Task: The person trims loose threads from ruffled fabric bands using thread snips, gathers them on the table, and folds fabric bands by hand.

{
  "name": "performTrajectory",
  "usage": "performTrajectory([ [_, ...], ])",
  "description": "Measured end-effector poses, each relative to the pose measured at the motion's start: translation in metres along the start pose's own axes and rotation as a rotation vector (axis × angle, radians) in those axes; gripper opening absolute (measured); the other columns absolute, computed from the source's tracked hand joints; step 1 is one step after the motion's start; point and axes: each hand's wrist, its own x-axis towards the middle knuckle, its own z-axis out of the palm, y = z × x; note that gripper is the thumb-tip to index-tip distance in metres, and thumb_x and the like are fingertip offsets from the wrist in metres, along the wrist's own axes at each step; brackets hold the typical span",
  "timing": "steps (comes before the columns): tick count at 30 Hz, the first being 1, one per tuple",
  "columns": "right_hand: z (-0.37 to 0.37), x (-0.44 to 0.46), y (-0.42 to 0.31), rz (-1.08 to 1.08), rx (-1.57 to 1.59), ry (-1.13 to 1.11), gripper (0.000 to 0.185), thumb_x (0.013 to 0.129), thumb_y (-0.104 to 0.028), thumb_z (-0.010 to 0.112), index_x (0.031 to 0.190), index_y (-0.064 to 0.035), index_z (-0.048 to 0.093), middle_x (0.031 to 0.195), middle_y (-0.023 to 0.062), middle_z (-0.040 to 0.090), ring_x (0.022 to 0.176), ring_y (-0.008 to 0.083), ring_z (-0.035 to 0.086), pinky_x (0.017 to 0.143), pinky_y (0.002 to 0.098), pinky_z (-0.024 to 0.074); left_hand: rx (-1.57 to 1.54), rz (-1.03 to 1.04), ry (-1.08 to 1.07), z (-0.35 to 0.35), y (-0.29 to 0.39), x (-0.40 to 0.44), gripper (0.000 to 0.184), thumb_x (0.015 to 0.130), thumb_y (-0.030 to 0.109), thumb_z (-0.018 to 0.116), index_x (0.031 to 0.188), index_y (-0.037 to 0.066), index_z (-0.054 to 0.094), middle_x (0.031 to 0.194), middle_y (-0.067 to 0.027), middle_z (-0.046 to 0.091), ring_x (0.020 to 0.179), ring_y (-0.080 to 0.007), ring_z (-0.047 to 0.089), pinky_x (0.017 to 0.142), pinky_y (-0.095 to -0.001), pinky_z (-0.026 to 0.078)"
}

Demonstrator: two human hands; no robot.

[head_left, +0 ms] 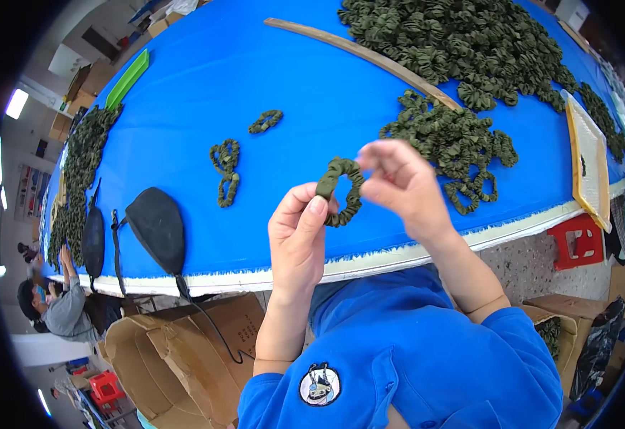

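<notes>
A dark green fabric scrunchie (332,170) is pinched between the thumb and fingers of my left hand (301,229), held upright above the table's front edge. Just right of it is my right hand (405,182), slightly blurred, with thumb and curled fingers apart and nothing visible between them. Whether its fingertips touch the scrunchie's far side is hard to tell. A few loose scrunchies (228,189) lie on the blue tabletop (291,71) to the left. To the right sits a smaller pile of scrunchies (441,136).
A large scrunchie heap (462,50) lies behind a wooden strip (362,53). At left are a black pouch (156,229), a green tray (128,79) and another pile (83,164). Below stands a cardboard box (183,350). A person (69,314) works at far left.
</notes>
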Motion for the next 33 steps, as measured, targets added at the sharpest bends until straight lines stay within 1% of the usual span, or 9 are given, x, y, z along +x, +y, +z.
performTrajectory([
  [6, -0.004, -0.006, -0.002, 0.25, 0.141, 0.033, 0.03, 0.08, 0.0, 0.064, 0.109, -0.0035, 0.057, 0.09, 0.0054, 0.064, 0.062, 0.0037, 0.05, 0.05, 0.013, 0.0352, -0.036, -0.022, 0.043, 0.005, -0.017, -0.002, 0.029, 0.089, 0.007, 0.058, 0.117, 0.0, 0.054, 0.104, -0.0104, 0.059, 0.091, -0.0169, 0.056, 0.083, -0.0299, 0.046],
  [9, -0.014, 0.004, 0.004, 0.122, 0.059, 0.161, 0.028, 0.08, 0.0, 0.064, 0.108, -0.0031, 0.058, 0.089, 0.0051, 0.064, 0.062, 0.0049, 0.051, 0.049, 0.0142, 0.0352, 0.186, -0.143, 0.143, 0.004, -0.019, -0.005, 0.032, 0.089, 0.009, 0.059, 0.119, 0.001, 0.053, 0.108, -0.0129, 0.059, 0.096, -0.0184, 0.057, 0.087, -0.0305, 0.046],
  [13, -0.073, 0.033, 0.003, -0.106, -0.497, 0.501, 0.023, 0.083, -0.006, 0.064, 0.104, -0.0004, 0.06, 0.088, 0.0064, 0.063, 0.076, 0.0115, 0.057, 0.07, 0.0226, 0.048, 0.869, -0.007, 0.299, -0.077, -0.009, 0.01, 0.037, 0.083, 0.009, 0.065, 0.118, 0.003, 0.055, 0.111, -0.0109, 0.056, 0.098, -0.0216, 0.056, 0.087, -0.0322, 0.045],
  [16, -0.14, 0.053, 0.034, -0.184, -0.863, 0.583, 0.027, 0.083, -0.015, 0.068, 0.102, 0.0026, 0.062, 0.085, 0.0063, 0.066, 0.074, 0.0115, 0.059, 0.07, 0.0223, 0.0476, 1.589, 0.137, 0.54, -0.152, -0.004, 0.018, 0.036, 0.081, 0.011, 0.065, 0.115, 0.003, 0.057, 0.112, -0.0109, 0.055, 0.096, -0.025, 0.056, 0.086, -0.0341, 0.046],
  [19, -0.163, 0.065, 0.054, -0.161, -1.138, 0.572, 0.025, 0.082, -0.02, 0.066, 0.099, -0.0021, 0.063, 0.079, 0.0047, 0.066, 0.067, 0.018, 0.059, 0.065, 0.0286, 0.0474, 1.855, 0.098, 0.554, -0.186, -0.006, 0.021, 0.032, 0.082, 0.011, 0.063, 0.113, 0.003, 0.058, 0.113, -0.011, 0.054, 0.092, -0.0257, 0.057, 0.082, -0.0355, 0.047],
  [22, -0.168, 0.075, 0.051, -0.077, -1.265, 0.47, 0.024, 0.082, -0.02, 0.065, 0.098, -0.0025, 0.064, 0.079, 0.0059, 0.066, 0.066, 0.0201, 0.058, 0.065, 0.0309, 0.0472, 1.881, 0.031, 0.591, -0.188, 0.001, 0.03, 0.028, 0.083, 0.011, 0.062, 0.11, 0.002, 0.059, 0.108, -0.0093, 0.056, 0.088, -0.0232, 0.057, 0.08, -0.0337, 0.047],
  [25, -0.171, 0.077, 0.05, -0.331, -1.41, 0.485, 0.022, 0.083, -0.019, 0.065, 0.098, -0.0025, 0.065, 0.079, 0.0058, 0.065, 0.066, 0.0173, 0.057, 0.062, 0.0268, 0.0462, 1.895, -0.032, 0.603, -0.183, 0.001, 0.034, 0.024, 0.084, 0.01, 0.062, 0.107, 0.002, 0.059, 0.103, -0.0077, 0.058, 0.083, -0.0206, 0.057, 0.077, -0.0319, 0.047],
  [31, -0.078, 0.036, 0.003, -0.199, -0.604, 0.412, 0.015, 0.084, -0.011, 0.066, 0.096, -0.0016, 0.066, 0.081, 0.0019, 0.063, 0.064, 0.0067, 0.052, 0.057, 0.0183, 0.0414, 0.452, 0.106, 0.383, -0.112, 0.007, 0.025, 0.013, 0.087, 0.01, 0.061, 0.098, 0.003, 0.06, 0.08, -0.0016, 0.058, 0.07, -0.0095, 0.05, 0.067, -0.0225, 0.044],
  [33, -0.05, 0.025, 0.006, -0.193, -0.547, 0.215, 0.012, 0.084, -0.005, 0.064, 0.095, -0.0018, 0.065, 0.083, -0.0001, 0.061, 0.062, 0.0046, 0.047, 0.055, 0.0165, 0.0383, 0.664, 0.174, 0.368, -0.079, -0.006, 0.022, 0.014, 0.086, 0.009, 0.062, 0.098, 0.003, 0.06, 0.082, -0.0023, 0.058, 0.071, -0.0105, 0.051, 0.067, -0.0229, 0.044],
])
